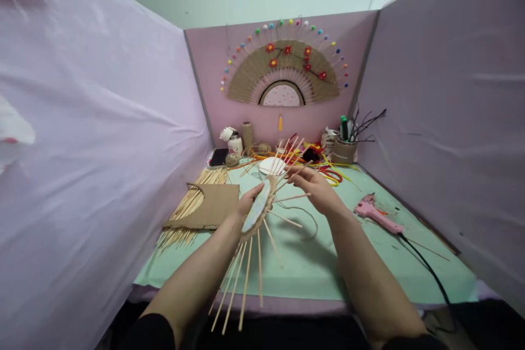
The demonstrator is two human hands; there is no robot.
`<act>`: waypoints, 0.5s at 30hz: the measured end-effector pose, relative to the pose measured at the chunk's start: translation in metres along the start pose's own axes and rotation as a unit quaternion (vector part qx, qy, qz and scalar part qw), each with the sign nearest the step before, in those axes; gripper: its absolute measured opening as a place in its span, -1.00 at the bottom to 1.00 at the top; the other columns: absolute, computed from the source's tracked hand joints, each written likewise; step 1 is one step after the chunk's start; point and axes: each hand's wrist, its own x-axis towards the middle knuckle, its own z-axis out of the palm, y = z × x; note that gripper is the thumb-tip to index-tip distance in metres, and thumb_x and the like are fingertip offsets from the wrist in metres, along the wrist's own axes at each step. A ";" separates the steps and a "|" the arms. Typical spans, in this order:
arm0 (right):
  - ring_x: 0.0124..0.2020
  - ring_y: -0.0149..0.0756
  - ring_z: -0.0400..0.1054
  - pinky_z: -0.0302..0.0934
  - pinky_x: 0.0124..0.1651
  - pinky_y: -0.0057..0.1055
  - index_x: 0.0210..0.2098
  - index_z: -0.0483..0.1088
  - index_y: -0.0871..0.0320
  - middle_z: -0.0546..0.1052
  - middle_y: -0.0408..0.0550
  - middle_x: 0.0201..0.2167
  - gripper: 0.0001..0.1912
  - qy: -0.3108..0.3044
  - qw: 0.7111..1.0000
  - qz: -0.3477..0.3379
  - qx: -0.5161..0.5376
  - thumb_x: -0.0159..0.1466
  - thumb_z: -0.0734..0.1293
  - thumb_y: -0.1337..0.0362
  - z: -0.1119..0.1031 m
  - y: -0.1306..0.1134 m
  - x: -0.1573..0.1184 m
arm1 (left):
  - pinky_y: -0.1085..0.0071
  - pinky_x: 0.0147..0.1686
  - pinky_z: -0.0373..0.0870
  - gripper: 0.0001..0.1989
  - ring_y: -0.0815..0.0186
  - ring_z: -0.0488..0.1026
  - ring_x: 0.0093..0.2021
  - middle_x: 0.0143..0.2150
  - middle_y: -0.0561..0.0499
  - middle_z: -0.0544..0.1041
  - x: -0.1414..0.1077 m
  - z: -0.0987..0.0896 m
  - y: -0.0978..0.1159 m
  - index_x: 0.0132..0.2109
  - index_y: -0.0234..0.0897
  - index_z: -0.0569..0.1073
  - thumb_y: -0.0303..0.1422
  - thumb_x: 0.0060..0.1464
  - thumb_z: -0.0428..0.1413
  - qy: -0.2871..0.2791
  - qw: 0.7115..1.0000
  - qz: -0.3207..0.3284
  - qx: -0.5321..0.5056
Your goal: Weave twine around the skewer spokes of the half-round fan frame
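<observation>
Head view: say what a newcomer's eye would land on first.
Probably the large brown fan with red flowers, up on the back panel. Next, the half-round piece bristling with sticks in the left hand, then the pink glue gun on the table's right.

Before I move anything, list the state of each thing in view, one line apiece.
Stick fan: held up, splayed
Left hand: closed on the stick fan's base
Right hand: curled by the stick fan; grip unclear
Glue gun: lying down; heat can't be seen
Cardboard: curve cut out, lying over loose sticks
Wall fan: spread open, mounted
Twigs: standing in a container
</observation>
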 end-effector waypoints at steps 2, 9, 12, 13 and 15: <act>-0.29 -0.36 0.36 0.23 -0.16 -0.37 -0.19 0.48 0.18 0.55 -0.06 -0.30 -0.66 -0.011 0.998 0.039 0.052 0.09 0.42 0.12 0.001 0.022 0.005 | 0.50 -0.65 0.35 -0.75 0.38 0.39 -0.68 -0.56 -0.01 0.46 0.001 -0.004 -0.002 -0.18 -0.45 0.44 -0.35 0.25 -0.06 0.048 0.998 -0.007 0.032; -0.51 -0.50 0.21 0.15 -0.37 -0.47 -0.43 0.46 0.19 0.40 -0.20 -0.54 -0.69 0.006 0.981 0.112 0.159 -0.03 0.53 0.12 0.001 0.047 -0.002 | 0.45 -0.52 0.45 -0.84 0.31 0.51 -0.59 -0.53 -0.01 0.56 -0.009 0.003 -0.006 -0.16 -0.41 0.45 -0.43 0.21 0.00 0.097 0.995 0.001 0.023; -0.50 -0.50 0.23 0.15 -0.38 -0.47 -0.41 0.48 0.16 0.41 -0.20 -0.53 -0.66 0.008 0.977 0.121 0.176 -0.09 0.56 0.13 0.003 0.044 -0.002 | 0.48 -0.52 0.44 -0.85 0.33 0.50 -0.59 -0.53 -0.01 0.55 -0.011 0.003 -0.005 -0.17 -0.40 0.46 -0.43 0.20 0.03 0.108 0.994 -0.004 0.033; -0.49 -0.49 0.24 0.16 -0.37 -0.46 -0.39 0.49 0.15 0.42 -0.20 -0.53 -0.64 0.008 0.975 0.125 0.181 -0.11 0.57 0.13 0.004 0.044 -0.002 | 0.48 -0.52 0.43 -0.86 0.33 0.50 -0.59 -0.53 -0.01 0.55 -0.010 0.003 -0.005 -0.19 -0.39 0.46 -0.42 0.19 0.03 0.109 0.993 0.000 0.040; -0.47 -0.47 0.27 0.17 -0.37 -0.46 -0.39 0.49 0.13 0.43 -0.19 -0.52 -0.63 0.013 0.972 0.131 0.196 -0.14 0.59 0.13 0.004 0.045 -0.001 | 0.49 -0.53 0.42 -0.88 0.34 0.49 -0.58 -0.53 0.00 0.55 -0.009 0.000 -0.006 -0.24 -0.37 0.45 -0.43 0.18 0.04 0.106 0.993 0.015 0.057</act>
